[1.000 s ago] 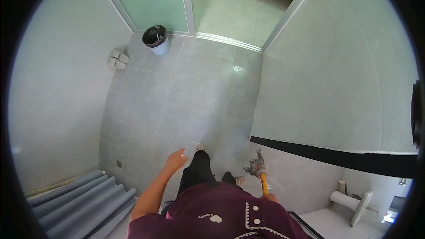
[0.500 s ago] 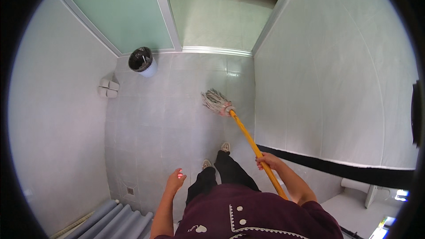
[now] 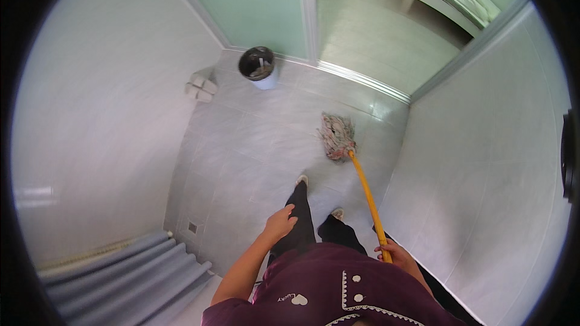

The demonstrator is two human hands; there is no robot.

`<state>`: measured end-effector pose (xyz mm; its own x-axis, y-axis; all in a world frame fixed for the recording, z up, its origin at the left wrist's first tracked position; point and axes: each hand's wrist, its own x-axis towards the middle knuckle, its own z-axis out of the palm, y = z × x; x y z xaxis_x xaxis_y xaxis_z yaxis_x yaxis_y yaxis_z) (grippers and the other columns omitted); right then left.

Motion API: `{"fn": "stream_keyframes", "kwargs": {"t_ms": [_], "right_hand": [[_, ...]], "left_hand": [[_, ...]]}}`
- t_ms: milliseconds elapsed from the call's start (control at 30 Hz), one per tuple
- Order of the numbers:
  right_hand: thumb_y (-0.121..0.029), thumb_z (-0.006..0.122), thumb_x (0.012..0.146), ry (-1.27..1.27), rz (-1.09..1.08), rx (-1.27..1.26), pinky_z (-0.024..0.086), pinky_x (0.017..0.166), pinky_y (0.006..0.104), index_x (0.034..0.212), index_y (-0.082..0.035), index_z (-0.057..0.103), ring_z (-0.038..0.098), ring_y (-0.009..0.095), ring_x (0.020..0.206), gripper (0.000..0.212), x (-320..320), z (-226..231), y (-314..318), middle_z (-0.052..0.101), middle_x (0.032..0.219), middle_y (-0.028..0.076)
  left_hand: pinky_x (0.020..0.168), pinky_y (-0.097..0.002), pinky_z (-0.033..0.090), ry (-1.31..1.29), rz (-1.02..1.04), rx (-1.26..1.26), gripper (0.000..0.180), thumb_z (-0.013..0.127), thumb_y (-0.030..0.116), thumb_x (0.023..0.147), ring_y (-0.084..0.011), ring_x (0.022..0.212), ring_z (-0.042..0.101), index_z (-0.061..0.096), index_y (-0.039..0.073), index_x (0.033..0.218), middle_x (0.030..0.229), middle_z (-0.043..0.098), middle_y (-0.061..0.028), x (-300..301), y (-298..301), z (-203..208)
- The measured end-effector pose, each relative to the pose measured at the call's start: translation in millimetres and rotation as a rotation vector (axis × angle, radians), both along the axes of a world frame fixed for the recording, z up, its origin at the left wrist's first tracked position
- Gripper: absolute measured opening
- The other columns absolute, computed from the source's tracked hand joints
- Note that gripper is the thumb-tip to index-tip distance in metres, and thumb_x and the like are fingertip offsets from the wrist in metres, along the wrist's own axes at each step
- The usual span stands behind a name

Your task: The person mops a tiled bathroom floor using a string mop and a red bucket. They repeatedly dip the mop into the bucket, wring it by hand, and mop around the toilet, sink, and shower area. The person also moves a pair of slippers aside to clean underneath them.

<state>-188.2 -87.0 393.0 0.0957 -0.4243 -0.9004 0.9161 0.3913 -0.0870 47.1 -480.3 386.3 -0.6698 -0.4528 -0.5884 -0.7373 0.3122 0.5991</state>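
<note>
A string mop (image 3: pixel 336 136) with grey, pink-tinged strands rests on the tiled floor ahead of me. Its yellow handle (image 3: pixel 367 196) slants back to my right side, where my right hand (image 3: pixel 396 253) is wrapped around it. My left hand (image 3: pixel 281 222) hangs in front of my thigh with nothing in it, the fingers loosely bent and thumb apart. The lower end of the handle is hidden past my right hand, beside my body.
A lined waste bin (image 3: pixel 264 73) and pale slippers (image 3: pixel 200 88) are by the left wall. A door track (image 3: pixel 362 79) opens onto a room with a bed (image 3: pixel 444 0). A blue-grey curtain (image 3: pixel 127 281) hangs lower left, near a floor drain (image 3: pixel 193 227).
My view has turned, so the room appears rotated. The mop head's strands lie turned differently, and my right hand is closer to my body. One foot has stepped forward; my left hand moved inward.
</note>
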Motion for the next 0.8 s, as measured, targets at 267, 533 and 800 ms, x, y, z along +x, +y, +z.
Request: {"fn": "stream_keyframes", "kwargs": {"t_ms": [267, 533, 800], "right_hand": [[-0.009, 0.058, 0.093, -0.026, -0.179, 0.049, 0.053, 0.060, 0.0335, 0.149, -0.020, 0.023, 0.062, 0.020, 0.072, 0.066, -2.3, 71.7, -22.3, 0.060, 0.098, 0.012], [-0.009, 0.062, 0.089, -0.077, -0.368, 0.142, 0.039, 0.048, 0.0249, 0.153, -0.023, 0.016, 0.045, 0.010, 0.055, 0.080, 6.8, 104.5, -47.9, 0.052, 0.076, 0.005], [-0.003, 0.063, 0.088, 0.035, -0.350, 0.207, 0.040, 0.048, 0.0270, 0.152, -0.012, 0.025, 0.049, 0.012, 0.053, 0.075, -73.4, 120.4, -41.1, 0.050, 0.065, 0.003]], "left_hand": [[0.079, -0.0488, 0.050, 0.197, -0.758, -0.100, 0.041, 0.062, 0.015, 0.081, -0.0347, 0.099, 0.061, 0.050, 0.006, 0.119, 0.106, 0.061, -0.0158, -176.9, 25.7, -68.4], [0.086, -0.0468, 0.050, 0.360, -1.039, -0.131, 0.086, 0.076, 0.009, 0.067, -0.0359, 0.134, 0.038, 0.036, 0.011, 0.144, 0.142, 0.040, -0.0193, -244.7, 127.1, -140.3], [0.090, -0.0439, 0.047, 0.696, -0.720, 0.057, 0.038, 0.070, 0.010, 0.077, -0.0357, 0.117, 0.052, 0.061, 0.008, 0.113, 0.110, 0.057, -0.0139, -323.6, 168.1, -184.2]]}}
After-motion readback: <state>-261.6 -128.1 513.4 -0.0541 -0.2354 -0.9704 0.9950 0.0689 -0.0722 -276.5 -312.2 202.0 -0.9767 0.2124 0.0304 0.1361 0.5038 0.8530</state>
